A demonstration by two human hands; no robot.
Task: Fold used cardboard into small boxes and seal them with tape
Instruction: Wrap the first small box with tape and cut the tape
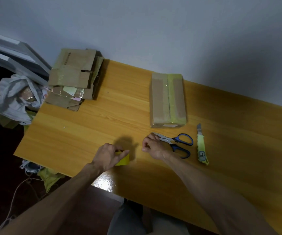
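Observation:
My left hand (pixel 109 155) grips a yellow tape roll (pixel 124 159) resting on the wooden table (pixel 86 129) near its front edge. My right hand (pixel 152 146) hovers just right of the roll with fingers curled together; whether it pinches a tape end is unclear. It partly covers the blades of blue-handled scissors (pixel 181 144). A folded cardboard box (pixel 168 100) with yellow-green tape along its top seam stands further back. A stack of flattened used cardboard (pixel 75 80) lies at the table's far left corner.
A yellow utility knife (pixel 201 146) lies right of the scissors with its blade out. Off the table's left edge sit a white plastic bag (pixel 16 97), cardboard scraps and a cord on the dark floor. A grey wall runs behind the table.

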